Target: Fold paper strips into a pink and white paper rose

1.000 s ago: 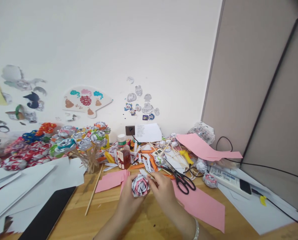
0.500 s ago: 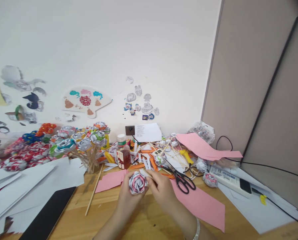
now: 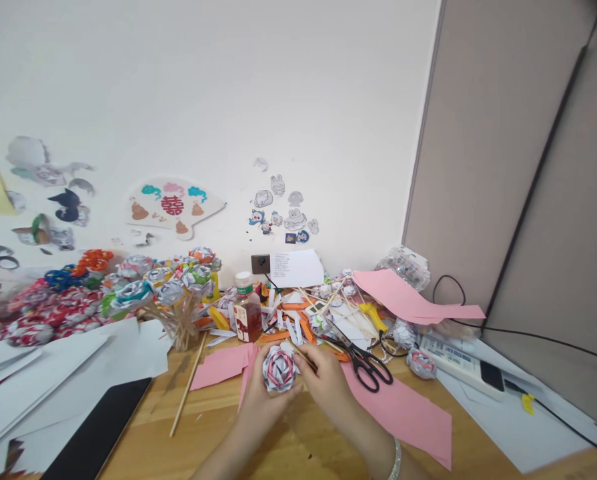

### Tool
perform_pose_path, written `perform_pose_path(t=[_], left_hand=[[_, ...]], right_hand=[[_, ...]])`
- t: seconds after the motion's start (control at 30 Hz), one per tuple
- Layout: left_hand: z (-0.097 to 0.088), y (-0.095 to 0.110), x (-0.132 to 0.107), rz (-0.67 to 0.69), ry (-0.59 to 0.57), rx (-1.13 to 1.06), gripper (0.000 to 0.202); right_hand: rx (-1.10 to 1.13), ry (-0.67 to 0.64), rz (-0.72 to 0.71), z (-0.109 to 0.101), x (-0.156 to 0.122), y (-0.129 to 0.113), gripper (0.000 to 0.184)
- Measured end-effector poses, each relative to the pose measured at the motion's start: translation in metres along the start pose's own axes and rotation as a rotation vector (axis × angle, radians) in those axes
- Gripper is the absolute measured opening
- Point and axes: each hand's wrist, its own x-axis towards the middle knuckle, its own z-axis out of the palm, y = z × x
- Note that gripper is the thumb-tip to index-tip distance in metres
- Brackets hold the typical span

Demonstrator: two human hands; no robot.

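My left hand (image 3: 259, 400) is wrapped around a folded paper rose (image 3: 280, 369), white with pink edges, its face turned up toward me. At the flower's upper right edge, my right hand (image 3: 325, 381) pinches a thin tan stick (image 3: 297, 349) that lies against the outer petals. The stick's far part is hidden by my fingers and the rose. Pink paper sheets (image 3: 221, 365) lie just left of my left hand. Right of my right hand, black-handled scissors (image 3: 365, 363) rest on a larger pink sheet (image 3: 408, 413).
A bunch of paper roses on sticks (image 3: 178, 320) stands at the back left. Nearby are a bottle (image 3: 247, 313), a loose wooden stick (image 3: 187, 387), a black tablet-like slab (image 3: 101, 427) and white papers (image 3: 38, 387). Paper scraps and a power strip (image 3: 461, 370) fill the right.
The rose and both hands have shifted slightly right in view. More of the tan stick shows between my right fingers, and more pink paper shows beside my left hand.
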Motion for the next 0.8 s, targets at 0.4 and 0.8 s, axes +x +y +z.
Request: perform_pose_path(t=[0.4, 0.8], left_hand=[[-0.008, 0.000, 0.001, -0.011, -0.206, 0.009, 0.066], [-0.006, 0.004, 0.004, 0.125, 0.011, 0.212, 0.048]], right_hand=[[0.154, -0.057, 0.002, -0.012, 0.008, 0.007, 0.024], [0.094, -0.074, -0.026, -0.015, 0.005, 0.006, 0.032]])
